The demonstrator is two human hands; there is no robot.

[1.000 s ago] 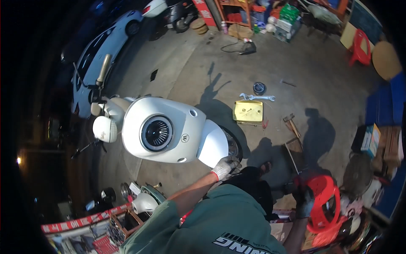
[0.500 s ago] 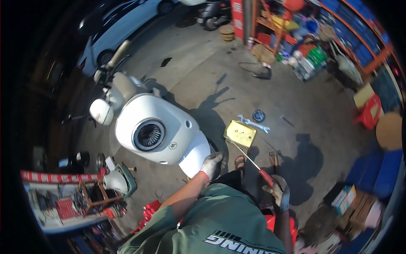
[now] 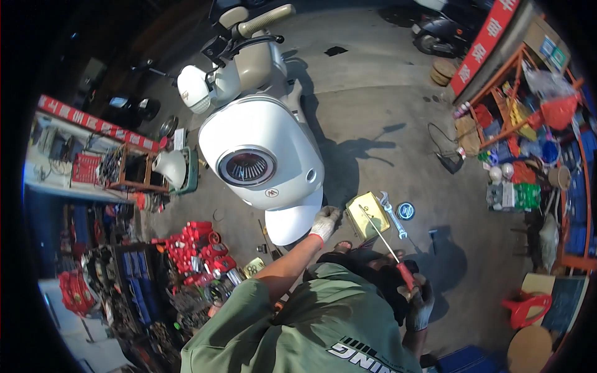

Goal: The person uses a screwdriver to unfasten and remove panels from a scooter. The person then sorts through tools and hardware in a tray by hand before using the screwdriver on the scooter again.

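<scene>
My right hand (image 3: 421,297), in a pale work glove, grips the red handle of a long screwdriver (image 3: 405,273). Its thin shaft points forward and overlaps a yellow box-shaped object (image 3: 379,225) on the floor; I cannot tell whether the tip touches it. Beside the white rear fender (image 3: 292,225) of a scooter, my left hand (image 3: 326,222) is closed in a pale glove. What its fingers hold, if anything, is hidden. The scooter's white body (image 3: 255,130) stands ahead to the left, with a round, dark-centred light (image 3: 247,166) above the fender.
An open-end wrench (image 3: 394,217) and a round dark can (image 3: 405,211) lie right of the yellow object. Red parts (image 3: 199,248) are piled at left. A cluttered orange shelf (image 3: 507,99) stands at right, with a red stool (image 3: 527,309) nearer me.
My view has swung left, so the scooter sits further right and the red parts show more. The screwdriver stays in my right hand; my left hand remains beside the fender.
</scene>
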